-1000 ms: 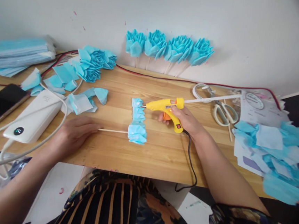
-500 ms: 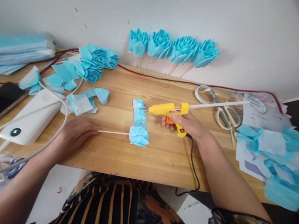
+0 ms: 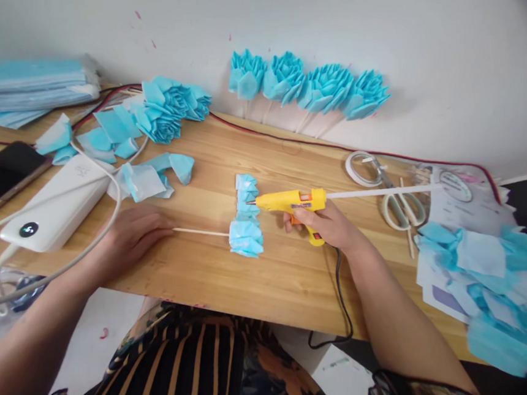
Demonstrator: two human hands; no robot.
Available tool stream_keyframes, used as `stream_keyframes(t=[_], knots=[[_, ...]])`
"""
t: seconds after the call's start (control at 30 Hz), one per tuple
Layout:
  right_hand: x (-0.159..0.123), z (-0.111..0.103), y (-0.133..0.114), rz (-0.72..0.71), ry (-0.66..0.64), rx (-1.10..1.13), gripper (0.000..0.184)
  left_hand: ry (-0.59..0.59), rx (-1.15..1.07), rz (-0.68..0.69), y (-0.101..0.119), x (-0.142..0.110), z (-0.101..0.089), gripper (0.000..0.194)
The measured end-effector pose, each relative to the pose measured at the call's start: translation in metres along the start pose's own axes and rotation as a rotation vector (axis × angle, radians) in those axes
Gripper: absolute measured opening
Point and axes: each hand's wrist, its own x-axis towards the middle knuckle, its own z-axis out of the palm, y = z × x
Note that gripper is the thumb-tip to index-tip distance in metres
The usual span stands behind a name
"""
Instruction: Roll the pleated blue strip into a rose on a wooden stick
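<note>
Left hand (image 3: 138, 236): we pinch a stick (image 3: 202, 232), blue strip (image 3: 246, 238) at its three o'clock end.
Right hand (image 3: 328, 223): we grip the glue gun (image 3: 286, 201).

Vs. the earlier frames: your right hand (image 3: 328, 223) has moved the yellow glue gun (image 3: 291, 202); nozzle's gone from near the blue strip's (image 3: 247, 190) far end to closer to the rolled bundle (image 3: 246, 238).
</note>
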Motion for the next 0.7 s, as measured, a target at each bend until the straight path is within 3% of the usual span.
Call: stream_keyframes(t=[0.27,0.7], knots=[[-0.0001,-0.0006,0.0035,-0.046,-0.025,-0.032,0.045,0.048,0.008,0.029,0.0021,0.0022,0.002,0.026],[0.0007,-0.0009,0.0028,-0.057,-0.041,-0.071,0.046,0.02,0.051,0.037,0.0019,0.0024,0.0015,0.029]])
